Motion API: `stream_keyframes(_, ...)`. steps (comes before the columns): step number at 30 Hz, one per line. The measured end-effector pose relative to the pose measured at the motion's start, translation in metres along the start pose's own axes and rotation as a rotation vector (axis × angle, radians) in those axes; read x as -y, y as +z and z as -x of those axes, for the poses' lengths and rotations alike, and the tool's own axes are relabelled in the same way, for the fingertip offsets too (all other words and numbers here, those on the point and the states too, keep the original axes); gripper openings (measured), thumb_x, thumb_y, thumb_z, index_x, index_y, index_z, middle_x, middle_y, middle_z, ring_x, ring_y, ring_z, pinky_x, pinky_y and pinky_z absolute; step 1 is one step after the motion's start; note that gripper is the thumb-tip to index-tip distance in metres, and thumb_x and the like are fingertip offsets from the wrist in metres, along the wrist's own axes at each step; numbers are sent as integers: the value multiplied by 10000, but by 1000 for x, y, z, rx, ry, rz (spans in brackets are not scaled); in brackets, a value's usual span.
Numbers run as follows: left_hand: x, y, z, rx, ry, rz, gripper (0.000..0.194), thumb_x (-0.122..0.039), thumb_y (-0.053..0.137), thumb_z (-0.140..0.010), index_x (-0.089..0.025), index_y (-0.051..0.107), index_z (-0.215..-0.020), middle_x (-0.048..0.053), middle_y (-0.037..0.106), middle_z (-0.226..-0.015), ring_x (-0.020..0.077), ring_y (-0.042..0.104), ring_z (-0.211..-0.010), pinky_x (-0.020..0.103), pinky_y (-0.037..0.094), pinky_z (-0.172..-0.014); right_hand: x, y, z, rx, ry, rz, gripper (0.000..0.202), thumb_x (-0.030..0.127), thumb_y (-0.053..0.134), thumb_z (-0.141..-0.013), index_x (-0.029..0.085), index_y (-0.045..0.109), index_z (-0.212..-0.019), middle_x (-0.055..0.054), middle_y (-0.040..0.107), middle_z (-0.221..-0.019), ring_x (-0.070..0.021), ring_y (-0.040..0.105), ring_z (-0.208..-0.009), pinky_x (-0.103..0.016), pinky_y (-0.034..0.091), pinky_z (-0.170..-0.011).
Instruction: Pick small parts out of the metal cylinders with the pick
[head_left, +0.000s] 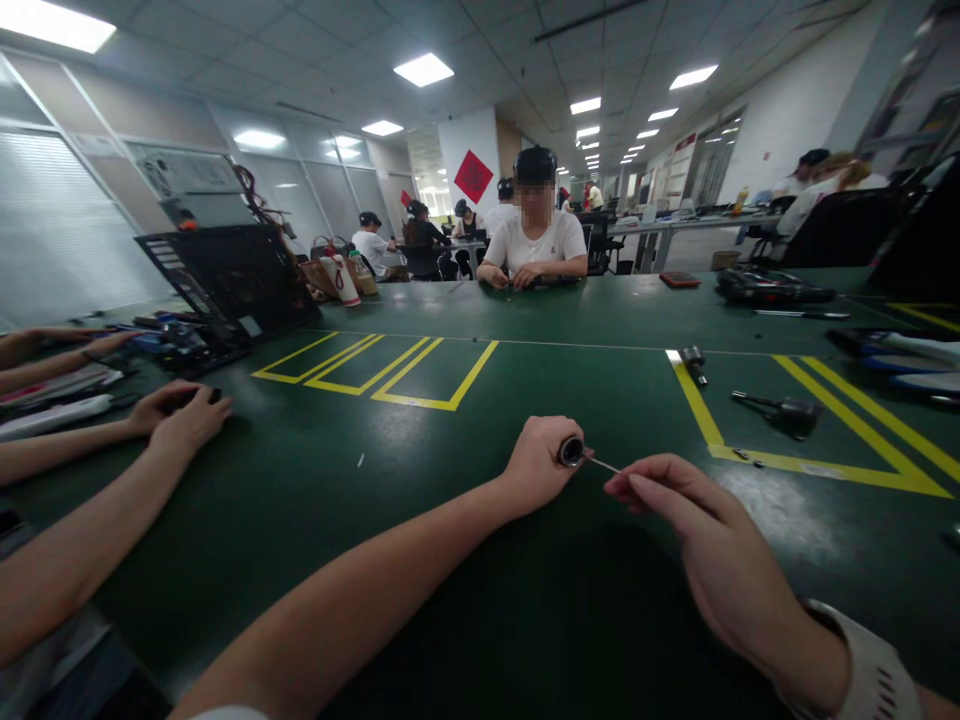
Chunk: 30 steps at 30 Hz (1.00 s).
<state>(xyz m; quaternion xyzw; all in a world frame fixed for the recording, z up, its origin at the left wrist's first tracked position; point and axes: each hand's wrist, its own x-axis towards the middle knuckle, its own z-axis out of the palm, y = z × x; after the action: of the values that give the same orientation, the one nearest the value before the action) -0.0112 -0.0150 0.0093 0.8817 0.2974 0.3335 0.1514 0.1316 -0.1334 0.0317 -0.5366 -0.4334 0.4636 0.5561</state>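
Note:
My left hand (534, 462) is closed around a short round part (571, 452) with a silver rim and a dark hollow end, which faces me. My right hand (705, 525) pinches a thin pale rod (604, 466) between thumb and fingertips. The rod's far end reaches the side of the round part; whether it touches or enters it I cannot tell. Both hands are held above the green table (420, 560). To their right, a small dark metal cylinder (693, 364) and a dark part with a shaft (787, 412) lie by the yellow tape.
Another person's hands (184, 415) work at the left, near a black panel (232, 275) and tools. A person (536, 240) sits across the table. A black tool case (772, 287) and pliers-like handles (919, 365) lie at the right. Yellow tape (416, 402) marks boxes on the tabletop.

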Motion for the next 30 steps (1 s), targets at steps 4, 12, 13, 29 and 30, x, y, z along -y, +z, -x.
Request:
stream_keyframes(4,-1,1,2,24,49,-118,147,-239,574,-802,-159,537,-683,-20,557,-651,119,512,-648,270,348,-672,1,-1,3,45,-70,263,193,403,574,-784,232,658,-809,-28,651,-819,-243,568,-862,-404,381,-789)
stream_keyframes(12,1,-2,1,55,24,50,176,-258,608,-776,-159,512,-666,-28,545,-656,102,499,-625,246,371,-674,2,-3,-6,37,121,-283,116,307,633,-727,200,674,-712,-37,674,-769,-205,575,-808,-361,410,-787)
stream_keyframes(13,1,-2,1,54,18,63,177,-257,609,-771,-159,510,-662,-31,539,-652,100,495,-621,244,373,-671,2,-3,-7,35,141,-327,106,298,641,-720,197,675,-709,-36,675,-762,-197,574,-795,-351,412,-776)
stream_keyframes(29,0,0,1,52,61,-85,158,-254,576,-799,-159,536,-678,-22,552,-648,109,505,-633,264,360,-674,0,-2,2,49,-15,105,171,373,595,-780,218,666,-777,-30,669,-823,-223,571,-859,-385,378,-806)
stream_keyframes(30,0,-1,1,50,54,-84,160,-255,578,-798,-159,536,-678,-21,554,-650,110,507,-634,266,362,-678,1,-2,1,47,7,41,165,362,605,-769,210,669,-762,-35,672,-817,-222,573,-855,-382,383,-808)
